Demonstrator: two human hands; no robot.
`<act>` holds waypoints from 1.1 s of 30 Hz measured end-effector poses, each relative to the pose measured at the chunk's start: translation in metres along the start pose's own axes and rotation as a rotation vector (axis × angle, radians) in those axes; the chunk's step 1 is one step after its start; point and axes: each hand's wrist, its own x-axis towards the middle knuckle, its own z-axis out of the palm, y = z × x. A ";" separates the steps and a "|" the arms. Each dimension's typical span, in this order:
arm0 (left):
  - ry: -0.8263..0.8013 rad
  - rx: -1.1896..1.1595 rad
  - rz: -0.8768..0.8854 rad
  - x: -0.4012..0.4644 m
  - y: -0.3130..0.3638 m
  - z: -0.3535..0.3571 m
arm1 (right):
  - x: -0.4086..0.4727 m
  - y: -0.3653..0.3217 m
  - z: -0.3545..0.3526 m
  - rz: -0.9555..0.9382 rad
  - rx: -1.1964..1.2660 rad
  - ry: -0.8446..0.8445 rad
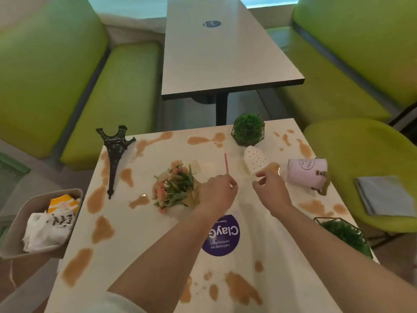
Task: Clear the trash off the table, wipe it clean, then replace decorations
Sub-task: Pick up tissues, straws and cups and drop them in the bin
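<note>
My left hand (216,195) pinches the lower end of a thin red straw (226,162) above the middle of the white table (144,233). My right hand (272,188) hovers just to its right with curled fingers, thumb and forefinger close together; whether they hold anything is unclear. Right beyond it lies a white paper piece with red dots (255,160). A pink cup (306,171) lies tipped on its side at the right edge. Brown spill patches (102,229) cover the tabletop.
A flower bouquet (178,186) and a black Eiffel tower model (115,154) lie on the table. Green plant balls in wire frames stand at the far edge (248,129) and near right (345,236). A bin (15,227) with crumpled paper sits left. A grey cloth (383,195) lies on the green chair.
</note>
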 end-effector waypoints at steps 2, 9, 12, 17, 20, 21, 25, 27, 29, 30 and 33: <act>0.010 0.034 -0.022 0.011 0.001 0.008 | 0.017 0.003 -0.003 -0.017 -0.044 0.004; -0.043 0.169 -0.118 0.054 0.003 0.029 | 0.070 -0.002 -0.008 -0.102 -0.223 -0.047; -0.033 0.178 -0.189 0.074 0.005 0.036 | 0.092 -0.005 -0.012 -0.122 -0.268 -0.079; -0.047 0.127 -0.318 0.098 0.000 0.036 | 0.117 -0.003 -0.008 -0.133 -0.388 -0.133; -0.122 0.067 -0.393 0.108 -0.006 0.032 | 0.123 -0.001 0.000 -0.167 -0.472 -0.123; -0.128 0.045 -0.411 0.110 -0.007 0.030 | 0.123 0.001 0.003 -0.174 -0.485 -0.118; -0.117 -0.017 -0.470 0.113 -0.010 0.028 | 0.118 0.006 0.017 -0.215 -0.505 -0.076; -0.118 -0.024 -0.482 0.112 -0.009 0.028 | 0.115 0.005 0.018 -0.230 -0.538 -0.078; -0.135 -0.030 -0.479 0.111 -0.008 0.027 | 0.110 0.004 0.018 -0.234 -0.576 -0.076; -0.148 -0.027 -0.472 0.110 -0.007 0.026 | 0.105 0.003 0.017 -0.235 -0.584 -0.067; -0.194 -0.001 -0.416 0.106 -0.001 0.024 | 0.091 0.008 0.021 -0.224 -0.580 -0.058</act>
